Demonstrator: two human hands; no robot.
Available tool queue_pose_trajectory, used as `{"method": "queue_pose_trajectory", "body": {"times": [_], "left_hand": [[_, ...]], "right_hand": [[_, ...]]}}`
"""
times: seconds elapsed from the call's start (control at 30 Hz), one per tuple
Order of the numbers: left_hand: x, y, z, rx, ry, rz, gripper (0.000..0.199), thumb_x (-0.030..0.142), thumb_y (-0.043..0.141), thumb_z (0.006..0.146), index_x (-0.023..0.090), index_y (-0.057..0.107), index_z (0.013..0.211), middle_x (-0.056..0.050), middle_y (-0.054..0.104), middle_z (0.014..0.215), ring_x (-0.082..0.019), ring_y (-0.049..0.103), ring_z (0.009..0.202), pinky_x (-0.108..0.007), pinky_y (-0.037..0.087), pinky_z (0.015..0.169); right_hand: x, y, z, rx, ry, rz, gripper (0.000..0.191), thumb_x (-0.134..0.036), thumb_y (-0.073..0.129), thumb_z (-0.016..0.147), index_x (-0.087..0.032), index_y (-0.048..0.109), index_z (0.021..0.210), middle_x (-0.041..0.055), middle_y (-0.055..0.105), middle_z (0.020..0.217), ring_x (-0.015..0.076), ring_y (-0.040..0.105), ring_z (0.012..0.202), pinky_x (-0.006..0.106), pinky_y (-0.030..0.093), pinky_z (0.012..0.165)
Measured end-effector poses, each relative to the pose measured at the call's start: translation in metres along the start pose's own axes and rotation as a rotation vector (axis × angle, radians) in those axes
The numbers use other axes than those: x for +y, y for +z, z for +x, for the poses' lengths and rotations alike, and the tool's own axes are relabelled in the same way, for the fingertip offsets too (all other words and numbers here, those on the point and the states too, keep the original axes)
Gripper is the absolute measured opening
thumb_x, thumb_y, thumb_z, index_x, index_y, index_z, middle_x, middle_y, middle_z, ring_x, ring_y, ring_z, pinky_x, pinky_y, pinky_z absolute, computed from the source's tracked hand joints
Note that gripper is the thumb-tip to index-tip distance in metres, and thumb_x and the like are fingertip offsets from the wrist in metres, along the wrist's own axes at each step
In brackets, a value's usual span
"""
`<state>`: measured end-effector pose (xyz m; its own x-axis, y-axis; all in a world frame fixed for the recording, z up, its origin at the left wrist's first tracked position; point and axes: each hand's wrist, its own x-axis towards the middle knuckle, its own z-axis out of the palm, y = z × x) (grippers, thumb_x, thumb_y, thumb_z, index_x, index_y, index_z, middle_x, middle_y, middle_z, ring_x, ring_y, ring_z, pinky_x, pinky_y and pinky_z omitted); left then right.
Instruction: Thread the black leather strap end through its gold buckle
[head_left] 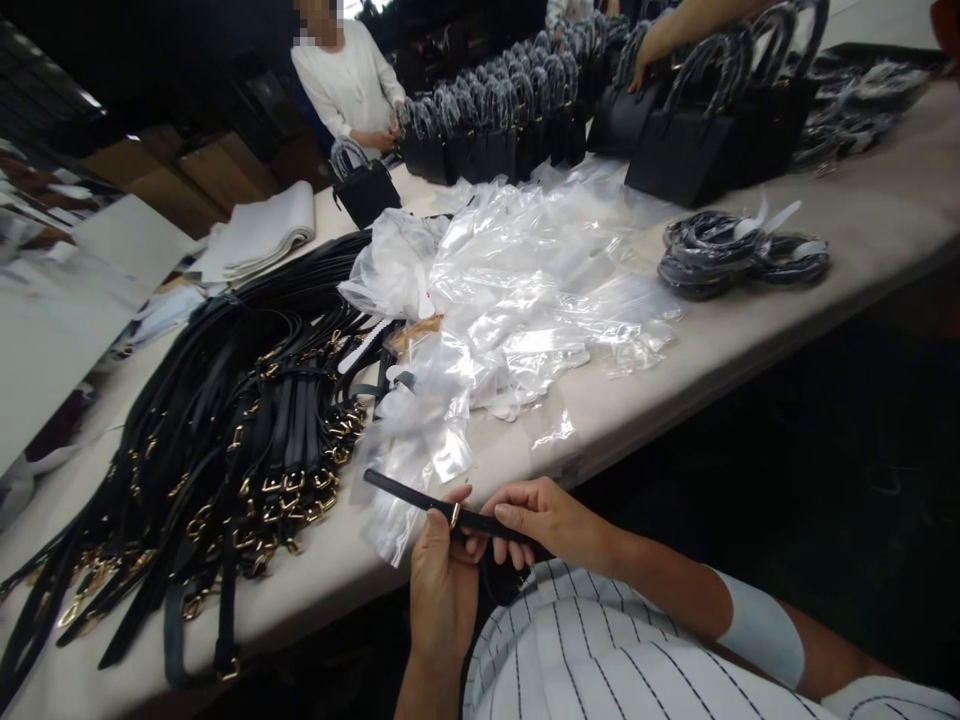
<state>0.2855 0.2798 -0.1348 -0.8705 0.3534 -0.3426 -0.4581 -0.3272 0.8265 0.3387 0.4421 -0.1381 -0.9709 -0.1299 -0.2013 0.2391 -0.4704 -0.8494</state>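
Note:
A black strap (409,490) with a gold buckle (455,515) is held at the table's front edge, its free end pointing left. My left hand (442,590) grips it at the buckle between thumb and fingers. Just to the right, my right hand (536,515) pinches the same strap with the thumb on top. The rest of the strap hangs toward my lap, partly hidden by the hands. Behind the strap's tip lie clear plastic bags (525,270) in a loose heap.
Many black straps with gold hardware (285,430) cover the table's left side. Black handbags (487,140) with wrapped handles stand at the back. Wrapped coiled straps (720,255) lie at right. A person in white (349,80) stands across; another person's arm (682,30) reaches over the bags.

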Motion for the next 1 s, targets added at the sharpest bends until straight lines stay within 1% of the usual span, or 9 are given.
{"method": "queue_pose_trajectory", "body": {"times": [0.2, 0.47, 0.53, 0.6, 0.7, 0.77, 0.83, 0.93, 1.0], "left_hand": [[0.003, 0.002, 0.002, 0.017, -0.018, -0.064, 0.039, 0.048, 0.067, 0.087, 0.017, 0.072, 0.110, 0.001, 0.050, 0.073, -0.008, 0.046, 0.061, -0.020, 0.048, 0.060], [0.007, 0.005, 0.002, 0.035, 0.002, -0.076, 0.042, 0.050, 0.072, 0.082, 0.017, 0.074, 0.108, 0.001, 0.049, 0.072, -0.007, 0.045, 0.060, -0.019, 0.046, 0.058], [0.007, 0.006, 0.000, 0.035, 0.077, 0.015, 0.042, 0.051, 0.069, 0.085, 0.018, 0.074, 0.110, 0.000, 0.052, 0.074, -0.008, 0.046, 0.062, -0.020, 0.045, 0.060], [0.006, 0.006, -0.005, 0.059, 0.180, 0.211, 0.043, 0.052, 0.065, 0.087, 0.019, 0.074, 0.112, -0.001, 0.053, 0.072, -0.010, 0.046, 0.063, -0.021, 0.044, 0.061], [0.003, 0.006, -0.010, 0.097, 0.369, 0.591, 0.038, 0.048, 0.060, 0.091, 0.021, 0.075, 0.113, -0.004, 0.061, 0.079, -0.016, 0.055, 0.074, -0.026, 0.047, 0.071], [-0.001, 0.008, -0.012, 0.037, 0.509, 0.789, 0.031, 0.040, 0.057, 0.094, 0.023, 0.074, 0.112, -0.007, 0.068, 0.092, -0.021, 0.062, 0.089, -0.030, 0.049, 0.081], [-0.006, 0.011, -0.012, -0.058, 0.638, 0.923, 0.025, 0.032, 0.056, 0.094, 0.024, 0.075, 0.109, -0.008, 0.070, 0.099, -0.022, 0.065, 0.093, -0.031, 0.050, 0.082], [-0.016, 0.015, -0.011, -0.144, 0.745, 1.009, 0.023, 0.025, 0.058, 0.092, 0.023, 0.075, 0.106, -0.009, 0.069, 0.094, -0.022, 0.066, 0.084, -0.030, 0.051, 0.074], [-0.020, 0.015, -0.010, -0.165, 0.737, 1.008, 0.024, 0.024, 0.057, 0.092, 0.022, 0.075, 0.108, -0.009, 0.068, 0.091, -0.022, 0.066, 0.082, -0.030, 0.052, 0.075]], "right_hand": [[-0.001, -0.004, -0.003, 0.010, 0.012, 0.054, 0.047, -0.050, 0.059, 0.091, -0.007, 0.064, 0.110, 0.0071, 0.070, 0.072, 0.0102, 0.061, 0.055, 0.021, 0.047, 0.053], [0.000, -0.009, -0.001, -0.012, 0.016, 0.084, 0.046, -0.050, 0.063, 0.089, -0.010, 0.063, 0.111, 0.0090, 0.072, 0.081, 0.0149, 0.067, 0.067, 0.028, 0.052, 0.066], [-0.003, -0.009, -0.003, 0.058, -0.045, -0.040, 0.040, -0.048, 0.065, 0.088, -0.012, 0.067, 0.105, 0.0083, 0.071, 0.087, 0.0157, 0.067, 0.077, 0.029, 0.052, 0.074], [-0.007, -0.005, -0.007, 0.174, -0.166, -0.246, 0.033, -0.045, 0.068, 0.088, -0.014, 0.071, 0.099, 0.0069, 0.069, 0.092, 0.0152, 0.063, 0.081, 0.028, 0.049, 0.077], [-0.014, 0.004, -0.017, 0.263, -0.290, -0.426, 0.030, -0.044, 0.069, 0.087, -0.016, 0.073, 0.100, 0.0034, 0.061, 0.084, 0.0115, 0.053, 0.069, 0.025, 0.043, 0.064], [-0.016, 0.011, -0.022, 0.218, -0.283, -0.396, 0.036, -0.045, 0.070, 0.087, -0.018, 0.070, 0.112, -0.0003, 0.054, 0.074, 0.0094, 0.046, 0.062, 0.023, 0.038, 0.057], [-0.016, 0.017, -0.024, 0.182, -0.253, -0.396, 0.045, -0.044, 0.073, 0.084, -0.021, 0.065, 0.122, -0.0024, 0.053, 0.071, 0.0090, 0.046, 0.060, 0.022, 0.039, 0.057], [-0.010, 0.021, -0.022, 0.296, -0.260, -0.568, 0.040, -0.046, 0.075, 0.083, -0.020, 0.069, 0.112, -0.0004, 0.060, 0.074, 0.0113, 0.054, 0.065, 0.024, 0.043, 0.063], [-0.004, 0.018, -0.020, 0.370, -0.281, -0.626, 0.033, -0.047, 0.064, 0.091, -0.018, 0.071, 0.105, 0.0026, 0.065, 0.077, 0.0130, 0.058, 0.069, 0.025, 0.046, 0.067]]}}
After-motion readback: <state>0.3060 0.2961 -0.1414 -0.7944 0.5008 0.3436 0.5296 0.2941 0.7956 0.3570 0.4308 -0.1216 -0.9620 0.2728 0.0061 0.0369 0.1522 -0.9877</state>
